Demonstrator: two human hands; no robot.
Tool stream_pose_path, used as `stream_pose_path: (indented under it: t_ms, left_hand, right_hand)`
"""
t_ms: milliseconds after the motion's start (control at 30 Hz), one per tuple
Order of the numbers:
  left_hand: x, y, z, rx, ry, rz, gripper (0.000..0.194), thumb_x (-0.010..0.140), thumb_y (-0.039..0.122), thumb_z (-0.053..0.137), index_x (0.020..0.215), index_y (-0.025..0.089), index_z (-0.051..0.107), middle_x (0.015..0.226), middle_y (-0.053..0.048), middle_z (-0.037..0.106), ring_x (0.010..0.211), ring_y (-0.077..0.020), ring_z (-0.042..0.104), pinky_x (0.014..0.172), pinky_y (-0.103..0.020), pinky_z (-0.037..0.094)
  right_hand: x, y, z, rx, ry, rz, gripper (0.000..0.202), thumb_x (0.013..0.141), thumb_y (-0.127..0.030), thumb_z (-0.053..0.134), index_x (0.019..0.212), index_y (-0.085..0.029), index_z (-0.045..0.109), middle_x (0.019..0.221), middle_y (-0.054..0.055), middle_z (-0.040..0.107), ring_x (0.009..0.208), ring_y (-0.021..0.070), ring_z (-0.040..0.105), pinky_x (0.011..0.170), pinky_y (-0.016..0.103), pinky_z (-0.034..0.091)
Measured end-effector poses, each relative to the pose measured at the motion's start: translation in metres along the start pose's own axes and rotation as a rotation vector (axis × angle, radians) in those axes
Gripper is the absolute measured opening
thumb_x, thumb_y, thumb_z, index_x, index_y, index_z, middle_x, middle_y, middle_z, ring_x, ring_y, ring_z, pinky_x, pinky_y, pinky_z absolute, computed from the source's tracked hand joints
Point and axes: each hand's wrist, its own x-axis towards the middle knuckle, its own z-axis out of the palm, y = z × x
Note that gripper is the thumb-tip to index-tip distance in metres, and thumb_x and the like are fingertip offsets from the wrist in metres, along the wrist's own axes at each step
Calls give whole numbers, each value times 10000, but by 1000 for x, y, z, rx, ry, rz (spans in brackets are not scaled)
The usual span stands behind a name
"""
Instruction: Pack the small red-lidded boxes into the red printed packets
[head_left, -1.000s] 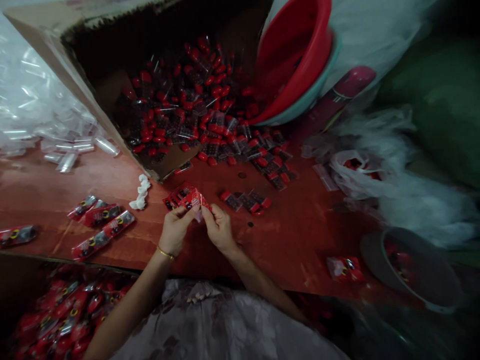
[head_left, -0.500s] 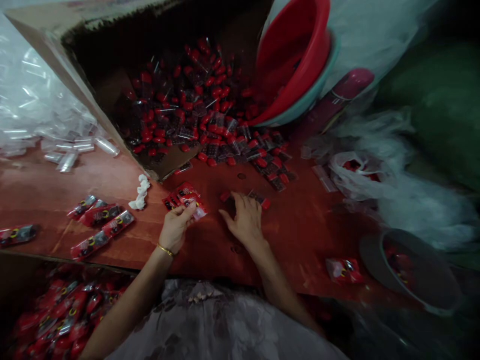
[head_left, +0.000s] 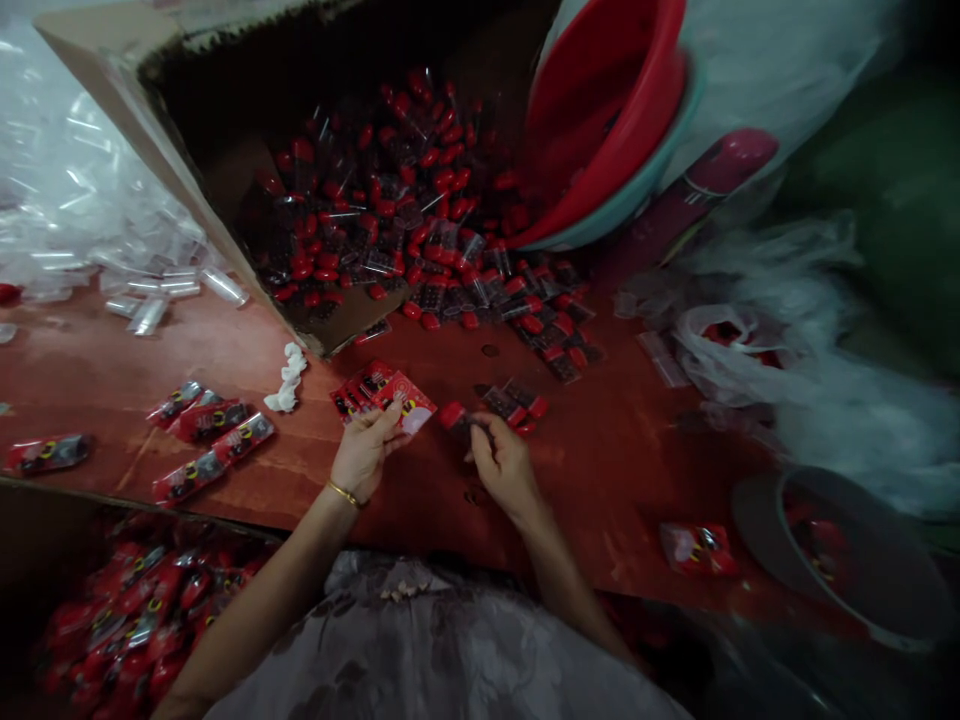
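R hand (head_left: 504, 462) is pinching a small red-capped item (head_left: 456, 417) betw. thumb and fingertips, just above the red-brown tabletop (head_left: 615, 450); its long axis is running roughly L-R, red cap pointing L toward the other hand, dark body going into the fingers. L hand (head_left: 365, 452), gold bangle (head_left: 343, 492) at the wrist, is gripping a fan of red printed packets (head_left: 382, 392), thumb pressing on top, fingers curled under; packets are lying approx. flat, long axes angling up-L, the topmost one's open pale end pointing R at the item. Count in the fan: cannot tell exactly, at least 3. Just R of the R hand, 2-3 more loose red-capped pieces (head_left: 517, 403) are lying on the wood. Beyond them, a heap of the same pieces (head_left: 420, 230), too many to count, is spilling out of a cardboard box (head_left: 157, 170) tipped on its side. Leaning beside it: 2 nested basins, red basin (head_left: 600, 120) inside a teal one. L of the hands, approx. 4 filled packets (head_left: 210, 445) plus 1 further L (head_left: 46, 452), and a white crumpled scrap (head_left: 286, 380). R near edge: 1 filled packet (head_left: 696, 548) by a grey bowl (head_left: 862, 570).
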Motion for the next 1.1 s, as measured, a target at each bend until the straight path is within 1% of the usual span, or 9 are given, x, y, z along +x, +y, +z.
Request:
stream_pose_path:
  t_ms: [67,133,333,433,600,700,800,933,1100]
  left_hand:
    - [1,0,2,5,12,21,382,410,370,832,555,126,576,576,16,617,535,-80,558,596,-234,461]
    - [2,1,4,11,17,26,397,393,382,834,566,118,593,597,5,628,557,-88,568,593,-229,457]
    - [-5,4,12,80,1,30,429,387,441,819,596,111,641,596,-5,640,547,-97,564,556,-223,437]
    - [-11,6,14,110,-24,28,454,371,467,814,610,110,665,574,-6,638,547,-109,564,570,-237,441]
    - [-11,5,7,204,-64,98,425,392,488,799,562,118,675,539,9,623,547,-94,533,589,-227,426]
    - [-8,2,1,295,-118,199,381,456,478,781,552,123,683,550,15,626,554,-77,505,600,-208,403]
    - [-7,-2,-3,332,-167,220,337,527,441,765,609,121,703,586,7,642,577,-83,516,610,-206,400]
    - [-9,-7,-1,218,-209,165,306,519,371,791,685,129,705,656,0,670,596,-90,548,629,-212,426]
    - [-16,-12,3,113,-274,96,305,516,286,810,758,139,696,716,-7,695,623,-90,588,652,-208,456]
  right_hand:
    - [-11,-6,-4,175,-58,97,238,902,-331,352,975,-180,521,515,-36,565,457,132,556,517,244,447]
    - [-21,-13,-7,272,-93,131,237,908,-350,352,948,-188,521,467,-59,522,416,114,524,467,218,418]
    - [-31,-31,-11,372,-190,83,199,902,-332,377,938,-194,517,607,-29,617,408,73,539,449,181,416]
    - [-30,-34,-12,383,-211,85,206,897,-340,384,950,-194,519,615,-23,616,391,64,518,417,171,398]
    - [-29,-35,-10,471,-231,177,255,875,-400,413,915,-186,545,584,-22,585,389,63,476,377,164,365]
    - [-26,-35,-8,597,-244,288,301,854,-453,424,905,-181,542,550,-35,560,363,56,444,358,158,344]
    - [-23,-34,-4,665,-247,350,323,835,-481,438,891,-178,534,527,-49,541,351,52,428,363,157,352]
    - [-23,-32,1,652,-214,321,304,851,-465,427,891,-182,532,551,-47,545,359,49,416,382,164,371]
    - [-25,-33,1,458,-108,166,259,890,-394,404,924,-189,557,604,-29,561,406,60,450,414,174,374]
